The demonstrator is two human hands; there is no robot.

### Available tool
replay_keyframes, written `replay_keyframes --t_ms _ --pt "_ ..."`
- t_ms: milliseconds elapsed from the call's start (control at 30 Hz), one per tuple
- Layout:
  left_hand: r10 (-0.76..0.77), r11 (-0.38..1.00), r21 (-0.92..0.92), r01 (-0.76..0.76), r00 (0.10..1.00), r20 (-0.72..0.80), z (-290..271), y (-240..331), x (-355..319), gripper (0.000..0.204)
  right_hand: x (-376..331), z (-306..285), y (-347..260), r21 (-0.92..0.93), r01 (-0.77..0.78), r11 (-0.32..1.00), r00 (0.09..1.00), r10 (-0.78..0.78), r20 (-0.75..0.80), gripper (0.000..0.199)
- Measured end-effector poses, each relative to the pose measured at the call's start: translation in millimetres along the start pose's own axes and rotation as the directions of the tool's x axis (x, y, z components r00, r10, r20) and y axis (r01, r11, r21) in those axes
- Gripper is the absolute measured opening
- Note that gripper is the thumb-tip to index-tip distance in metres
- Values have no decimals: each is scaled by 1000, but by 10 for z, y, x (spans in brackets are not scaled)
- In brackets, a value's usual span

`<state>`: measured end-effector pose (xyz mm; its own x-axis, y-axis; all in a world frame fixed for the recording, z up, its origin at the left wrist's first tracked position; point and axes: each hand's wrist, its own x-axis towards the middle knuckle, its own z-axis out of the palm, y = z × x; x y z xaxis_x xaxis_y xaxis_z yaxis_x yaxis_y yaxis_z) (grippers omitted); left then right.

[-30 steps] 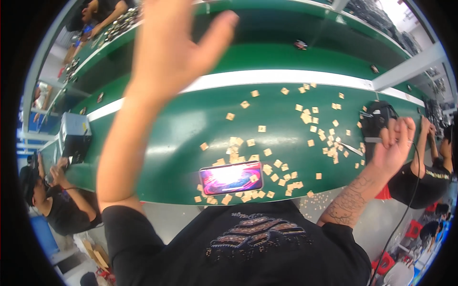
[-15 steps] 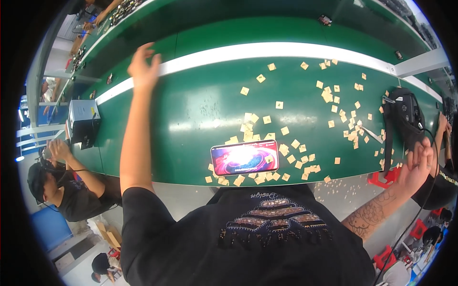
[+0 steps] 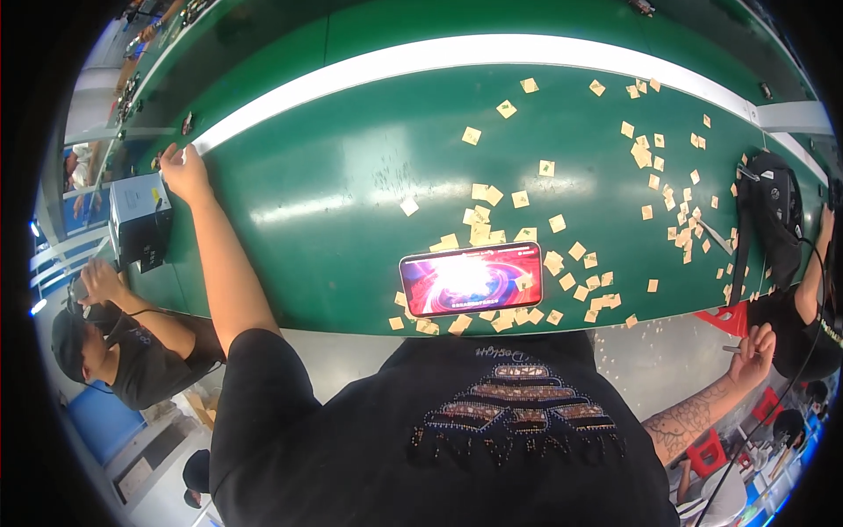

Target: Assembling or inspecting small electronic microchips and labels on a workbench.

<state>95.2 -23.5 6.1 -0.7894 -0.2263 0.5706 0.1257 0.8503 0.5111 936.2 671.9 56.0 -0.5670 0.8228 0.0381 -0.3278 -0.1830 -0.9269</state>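
Note:
My left hand [image 3: 183, 173] reaches to the left end of the white rail, beside a boxy white-and-black device [image 3: 140, 215]. Its fingers are curled in a pinch; whatever they hold is too small to make out. Off the table's front edge at the right, my right hand [image 3: 753, 356] is closed on a short, slim grey stick [image 3: 731, 350]. Before me on the green table lies a phone [image 3: 471, 294] with a bright red and purple screen. Small tan squares [image 3: 547, 168] are scattered around it, one showing over its screen. A whiter square [image 3: 410, 205] lies apart on the left.
A black bag [image 3: 773, 206] with a strap lies at the right end, near a slim pale pointed tool [image 3: 716, 235]. A raised white rail [image 3: 474, 48] crosses the table's far side. Co-workers sit left and right; a red stool [image 3: 727, 318] stands at the right.
My left hand has moved left and its spread fingers have curled. My right hand has come down and nearer. A white square now shows on the table. The whole view has shifted slightly.

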Motion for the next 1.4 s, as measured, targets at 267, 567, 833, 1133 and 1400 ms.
replay_keyframes --t_ms 267,567,833,1133,1400 --pt "-75 980 -187 73 997 -2 -72 -174 2 48 -375 -270 982 -28 -326 945 794 258 -550 17" --pt "-106 968 -221 121 991 82 3 -378 157 52 -1156 -682 2969 -237 -837 494 493 491 -718 18" --pt "-126 953 -267 144 988 86 35 -335 134 50 -864 -345 3361 -198 -907 373 402 621 -673 18" --pt "-121 946 -293 136 990 70 44 -371 145 49 -365 -72 3401 -356 -901 249 427 649 -629 18" --pt "-122 928 -347 135 991 57 53 -360 132 47 -441 202 3326 -489 -861 141 442 683 -581 17"
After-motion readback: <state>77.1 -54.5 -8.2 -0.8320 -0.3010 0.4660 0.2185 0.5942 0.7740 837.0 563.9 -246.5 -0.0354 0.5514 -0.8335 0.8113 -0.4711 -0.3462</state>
